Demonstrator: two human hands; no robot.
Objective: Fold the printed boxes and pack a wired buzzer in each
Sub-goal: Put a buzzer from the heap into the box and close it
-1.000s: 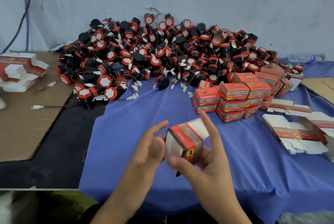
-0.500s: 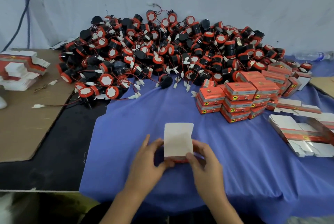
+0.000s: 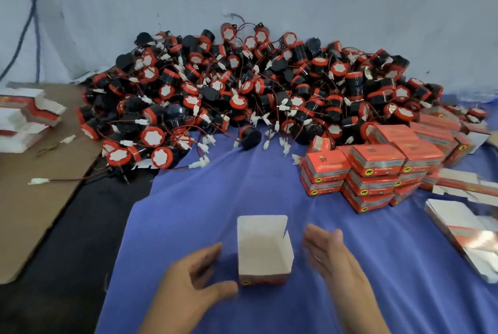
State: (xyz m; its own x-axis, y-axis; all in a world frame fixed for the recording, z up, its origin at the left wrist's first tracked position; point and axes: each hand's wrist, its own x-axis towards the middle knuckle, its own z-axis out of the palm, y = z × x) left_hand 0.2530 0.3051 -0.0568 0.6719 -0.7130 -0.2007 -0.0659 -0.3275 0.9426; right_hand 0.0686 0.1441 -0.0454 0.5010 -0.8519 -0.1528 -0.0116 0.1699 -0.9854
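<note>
From the head camera, the folded box (image 3: pixel 262 250) stands upright on the blue cloth (image 3: pixel 269 193), top flap open and white inside; its orange front carries a yellow round badge, the print too small to read. The left hand (image 3: pixel 188 288) lies slack, holding nothing, thumb at the box's corner; contact is unclear. The right hand (image 3: pixel 334 258), blurred, is flat-fingered just beside it. The packed boxes (image 3: pixel 372 166) show illegible lettering, and the buzzers (image 3: pixel 242 91) are piled behind them.
</note>
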